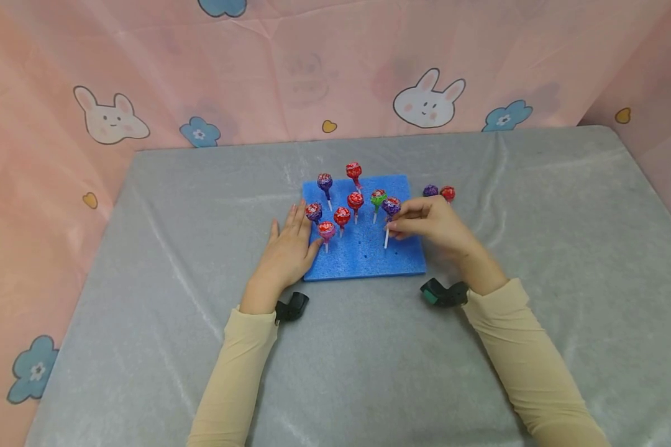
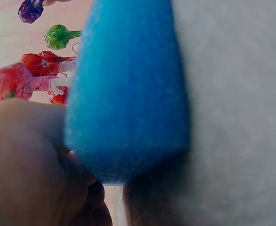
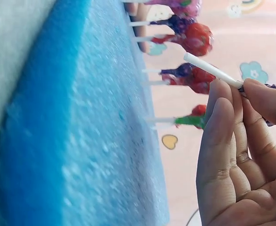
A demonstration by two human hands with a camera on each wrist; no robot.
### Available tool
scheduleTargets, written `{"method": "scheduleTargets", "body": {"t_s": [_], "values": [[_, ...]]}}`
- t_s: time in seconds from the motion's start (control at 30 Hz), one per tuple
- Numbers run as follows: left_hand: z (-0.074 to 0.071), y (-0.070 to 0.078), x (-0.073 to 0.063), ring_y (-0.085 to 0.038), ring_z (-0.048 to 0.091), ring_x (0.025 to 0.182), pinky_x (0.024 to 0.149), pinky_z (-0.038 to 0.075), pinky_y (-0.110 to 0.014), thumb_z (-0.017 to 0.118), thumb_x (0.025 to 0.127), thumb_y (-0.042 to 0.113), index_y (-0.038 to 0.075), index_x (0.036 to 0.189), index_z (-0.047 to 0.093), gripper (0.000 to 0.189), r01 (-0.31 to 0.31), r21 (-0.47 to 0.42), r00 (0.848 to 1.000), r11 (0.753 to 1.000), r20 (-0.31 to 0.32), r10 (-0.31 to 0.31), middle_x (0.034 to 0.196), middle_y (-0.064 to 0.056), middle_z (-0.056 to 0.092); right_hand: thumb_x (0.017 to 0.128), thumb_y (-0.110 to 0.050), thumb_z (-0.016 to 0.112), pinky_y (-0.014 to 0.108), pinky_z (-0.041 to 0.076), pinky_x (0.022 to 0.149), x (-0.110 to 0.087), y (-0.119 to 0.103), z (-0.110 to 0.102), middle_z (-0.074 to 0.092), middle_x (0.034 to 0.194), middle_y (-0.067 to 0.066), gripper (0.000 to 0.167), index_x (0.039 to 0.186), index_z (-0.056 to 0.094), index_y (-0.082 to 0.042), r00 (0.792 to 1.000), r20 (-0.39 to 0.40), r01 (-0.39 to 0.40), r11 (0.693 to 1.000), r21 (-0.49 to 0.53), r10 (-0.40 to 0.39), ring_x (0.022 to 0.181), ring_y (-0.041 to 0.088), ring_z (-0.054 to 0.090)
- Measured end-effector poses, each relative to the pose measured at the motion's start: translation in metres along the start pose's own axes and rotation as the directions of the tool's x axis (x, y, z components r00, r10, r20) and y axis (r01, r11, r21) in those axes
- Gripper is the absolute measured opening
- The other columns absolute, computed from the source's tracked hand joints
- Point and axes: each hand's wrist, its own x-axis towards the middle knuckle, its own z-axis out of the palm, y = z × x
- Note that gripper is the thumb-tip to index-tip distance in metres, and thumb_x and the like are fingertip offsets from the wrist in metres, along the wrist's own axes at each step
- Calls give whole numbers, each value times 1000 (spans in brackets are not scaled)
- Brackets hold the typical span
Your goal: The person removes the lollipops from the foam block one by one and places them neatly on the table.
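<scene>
A blue foam board [image 1: 341, 264] lies on the grey cloth, with several wrapped lollipops standing in it on white sticks. My right hand [image 1: 433, 226] pinches a purple lollipop [image 1: 391, 207] just below its wrapped head. Its bare white stick [image 3: 208, 69] points down over the board, and in the right wrist view the stick's end is free of the foam. My left hand [image 1: 286, 256] lies along the board's left edge with straight fingers, beside a pink lollipop [image 1: 327, 231] and a purple one [image 1: 314, 212]. A green lollipop [image 1: 378, 197] stands close to the held one.
Beyond my right hand, a purple lollipop [image 1: 430, 190] and a red lollipop [image 1: 448, 193] lie on the table, partly hidden. Small holes [image 1: 366, 256] dot the board's front right part. A pink curtain [image 1: 268, 81] hangs behind the table [image 1: 201, 205]. Black devices [image 1: 443, 292] are worn at both wrists.
</scene>
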Motion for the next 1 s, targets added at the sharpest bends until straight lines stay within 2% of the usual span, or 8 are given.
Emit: {"method": "scheduleTargets", "body": {"t_s": [0.17, 0.33, 0.53, 0.7, 0.8, 1.0], "values": [[0, 0, 0, -24, -4, 144, 112, 0, -54, 34, 102, 37, -1, 149, 20, 62, -1, -7, 1000, 1000, -1, 1, 158, -10, -4, 85, 12, 61, 27, 56, 65, -3, -1, -10, 71, 75, 2, 5, 84, 61, 17, 998, -19, 53, 999, 6, -53, 69, 13, 68], [0, 1, 0, -25, -4, 144, 112, 0, -54, 34, 102, 37, -1, 149, 21, 62, -4, -7, 1000, 1000, -2, 4, 158, -10, -4, 85, 9, 63, 26, 55, 65, -7, -3, -23, 71, 75, 4, 6, 82, 62, 14, 994, -68, 87, 994, 67, -83, 69, 13, 68], [1, 2, 1, -24, -3, 144, 112, -1, -54, 34, 102, 37, 0, 149, 21, 62, 5, 0, 1000, 1000, -6, -5, 158, -9, -4, 84, 3, 67, 26, 55, 65, -13, -6, -41, 70, 76, 5, 5, 80, 65, 6, 989, -137, 68, 988, 141, -48, 68, 16, 68], [1, 2, 1, -25, -3, 144, 112, -1, -54, 34, 102, 37, 0, 149, 21, 62, 8, 4, 1000, 1000, -5, -8, 158, -9, -4, 85, 6, 64, 25, 55, 64, -18, -8, -56, 68, 74, 6, 8, 79, 66, 2, 981, -191, 54, 979, 196, -16, 66, 15, 68], [2, 1, 1, -25, -3, 144, 112, 0, -54, 34, 102, 37, -1, 149, 21, 62, 4, 6, 1000, 1000, -6, -4, 158, -9, -5, 86, 8, 61, 24, 55, 65, -21, -7, -65, 68, 75, 5, 13, 78, 67, -1, 977, -215, 39, 982, 183, 1, 66, 14, 68], [3, 0, 1, -26, -3, 144, 112, 0, -54, 34, 102, 36, -1, 148, 21, 61, 2, 3, 1000, 1000, -8, -2, 158, -9, -5, 87, 6, 61, 23, 55, 65, -26, -3, -79, 67, 76, 4, 13, 78, 67, -2, 962, -269, 6, 987, 161, 38, 67, 14, 68]]}}
